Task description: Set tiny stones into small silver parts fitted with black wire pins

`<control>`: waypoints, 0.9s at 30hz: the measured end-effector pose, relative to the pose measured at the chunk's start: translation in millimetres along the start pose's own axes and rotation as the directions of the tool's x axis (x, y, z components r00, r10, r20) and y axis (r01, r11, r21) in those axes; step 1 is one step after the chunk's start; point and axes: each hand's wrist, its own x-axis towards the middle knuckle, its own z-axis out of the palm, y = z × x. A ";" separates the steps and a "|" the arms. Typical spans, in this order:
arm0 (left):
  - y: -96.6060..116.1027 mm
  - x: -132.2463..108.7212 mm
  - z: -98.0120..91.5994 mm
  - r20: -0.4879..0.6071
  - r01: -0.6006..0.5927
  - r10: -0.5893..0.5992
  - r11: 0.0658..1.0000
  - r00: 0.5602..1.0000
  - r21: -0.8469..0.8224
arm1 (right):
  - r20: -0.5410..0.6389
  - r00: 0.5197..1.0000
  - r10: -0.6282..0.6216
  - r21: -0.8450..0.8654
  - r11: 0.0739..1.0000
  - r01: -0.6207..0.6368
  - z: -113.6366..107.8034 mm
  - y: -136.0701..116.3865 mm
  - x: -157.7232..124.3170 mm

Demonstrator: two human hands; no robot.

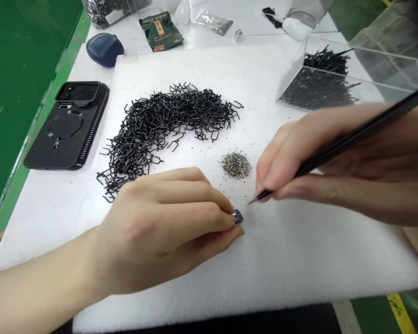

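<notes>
Between the thumb and fingers of my left hand (174, 222) is a small shiny metal part (237, 216), mostly covered by the fingertips. My right hand (299, 162) grips black tweezers (327, 155) much like a pen. Their fine tip points down and left, a short way right of the metal part and apart from it. Whether anything sits at the tip is too small to tell. Just beyond both hands lies a little heap of tiny metallic pieces (236, 165). A curved pile of small black forked pieces (167, 116) spreads behind my left hand.
A white foam sheet (282, 269) covers the table under my hands. At left are a black phone (66, 127) and a dark blue rounded object (104, 48). A clear box (289, 79) with black pieces stands back right. A green packet (161, 31) lies at the back.
</notes>
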 end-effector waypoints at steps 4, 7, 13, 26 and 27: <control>-0.1 -0.6 2.0 -0.007 -0.005 0.005 1.000 1.000 -0.005 | -0.103 0.995 -0.014 -0.182 0.983 -0.005 -17.3 0.1 -1.1; -0.1 0.2 4.4 -0.016 0.001 0.000 1.000 1.000 0.026 | -0.083 0.993 0.078 -0.216 0.972 -0.094 -27.8 2.7 3.0; -6.3 2.6 8.5 -0.050 -0.029 0.032 0.998 0.998 0.050 | -0.002 0.995 0.099 -0.083 0.992 -0.099 -27.2 15.1 10.0; -0.3 25.9 17.5 -0.063 0.023 -0.013 0.987 0.998 0.158 | 0.029 0.996 0.089 -0.063 0.994 -0.087 -27.5 20.7 11.1; -0.6 24.9 17.8 -0.062 0.028 -0.018 0.987 0.998 0.159 | 0.022 0.996 0.089 -0.054 0.995 -0.088 -27.3 21.2 10.9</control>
